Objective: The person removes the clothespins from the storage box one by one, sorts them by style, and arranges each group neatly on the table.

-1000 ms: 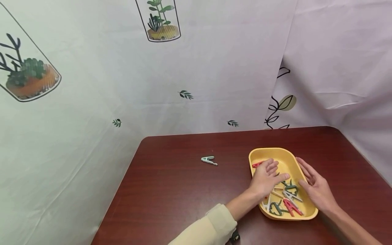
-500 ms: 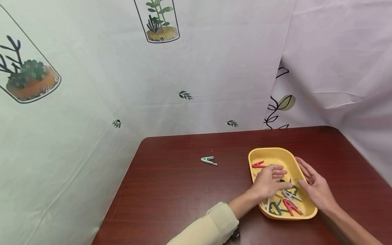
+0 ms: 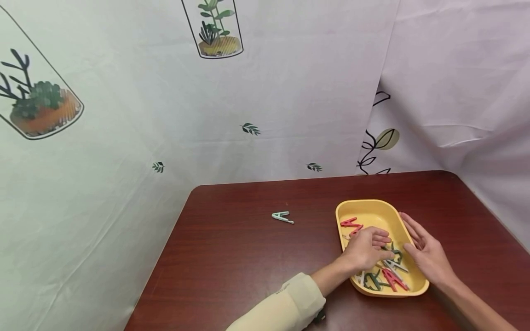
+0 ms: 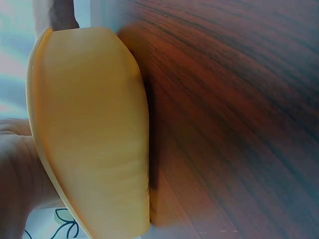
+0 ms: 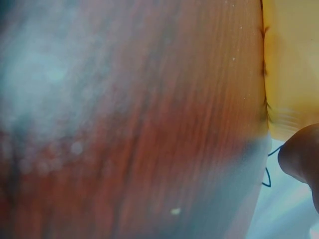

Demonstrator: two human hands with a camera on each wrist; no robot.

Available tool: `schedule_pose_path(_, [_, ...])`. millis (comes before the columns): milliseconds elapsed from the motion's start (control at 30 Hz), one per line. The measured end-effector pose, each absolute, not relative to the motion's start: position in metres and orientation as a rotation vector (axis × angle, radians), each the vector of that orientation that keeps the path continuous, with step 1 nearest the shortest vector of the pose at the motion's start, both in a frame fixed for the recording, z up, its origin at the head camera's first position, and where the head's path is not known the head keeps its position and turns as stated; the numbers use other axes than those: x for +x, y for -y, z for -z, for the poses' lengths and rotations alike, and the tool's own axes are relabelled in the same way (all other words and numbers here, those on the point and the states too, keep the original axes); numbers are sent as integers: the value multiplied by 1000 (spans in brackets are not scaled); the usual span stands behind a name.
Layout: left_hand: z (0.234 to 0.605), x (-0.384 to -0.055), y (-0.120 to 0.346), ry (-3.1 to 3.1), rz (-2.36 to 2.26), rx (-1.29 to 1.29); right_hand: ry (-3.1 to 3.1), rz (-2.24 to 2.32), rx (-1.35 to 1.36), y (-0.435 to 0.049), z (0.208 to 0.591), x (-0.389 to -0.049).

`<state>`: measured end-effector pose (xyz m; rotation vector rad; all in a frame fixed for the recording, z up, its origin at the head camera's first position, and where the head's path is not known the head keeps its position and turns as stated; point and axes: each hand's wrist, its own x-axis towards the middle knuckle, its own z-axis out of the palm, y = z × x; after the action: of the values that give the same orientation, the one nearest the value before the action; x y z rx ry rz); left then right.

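Note:
A shallow yellow tray (image 3: 383,216) stands on the table, holding several clothespins: red ones (image 3: 394,279), dark green ones (image 3: 396,255) and pale grey ones. My left hand (image 3: 364,250) is over the tray with its fingers extended, hiding some of the clothespins under it. No clothespin shows in its grasp. At the right side, my right hand (image 3: 432,262) holds the tray's rim, thumb over the edge and fingers along the outer wall. One finger (image 5: 301,154) of it shows beside the tray wall (image 5: 294,59) in the right wrist view.
A pale mint clothespin (image 3: 283,217) lies alone on the dark red-brown table (image 3: 232,257), left of the tray. Printed cloth (image 3: 281,92) hangs behind and at both sides. A small dark object (image 3: 320,315) is partly hidden by the left sleeve.
My left hand has moved slightly nearer and to the right inside the tray, uncovering red clothespins at the tray's far left. The right hand and the tray stay almost still.

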<state>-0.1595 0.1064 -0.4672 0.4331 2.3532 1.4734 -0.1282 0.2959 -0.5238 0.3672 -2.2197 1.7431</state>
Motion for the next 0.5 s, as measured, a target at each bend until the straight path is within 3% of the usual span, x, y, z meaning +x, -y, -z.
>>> schedule_pose_path(500, [470, -159, -112, -2481, -1258, 452, 2220, -1743, 362, -296, 524, -128])
